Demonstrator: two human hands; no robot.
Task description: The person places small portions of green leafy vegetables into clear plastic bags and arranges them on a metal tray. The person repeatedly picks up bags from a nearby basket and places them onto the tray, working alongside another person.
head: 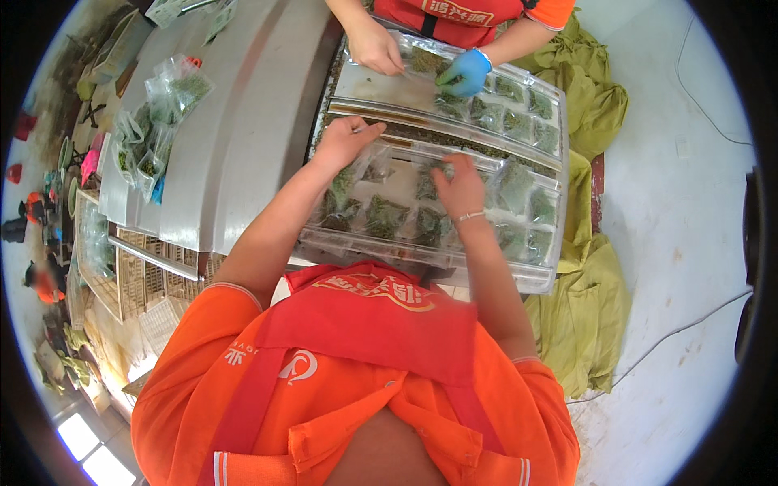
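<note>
My left hand (345,144) is raised over the left part of the near tray (398,181), thumb and fingers pinched on a thin light-coloured item, too small to name. Just below it are clear plastic bags (346,182) holding green plant bits like peppercorns. Over the middle of the same tray is my right hand (462,188), blurred, its thumb and fingers curled beside a filled bag (428,180). Whether it grips that bag cannot be told. More filled bags (386,217) lie in rows along the tray, on both sides of my right wrist.
Across from me a co-worker's bare hand (375,47) and blue-gloved hand (465,74) work over the far tray (383,85). More filled bags (176,91) lie on the steel surface (243,109) at left. Yellow-green sacks (577,322) and a cable (674,334) are at right.
</note>
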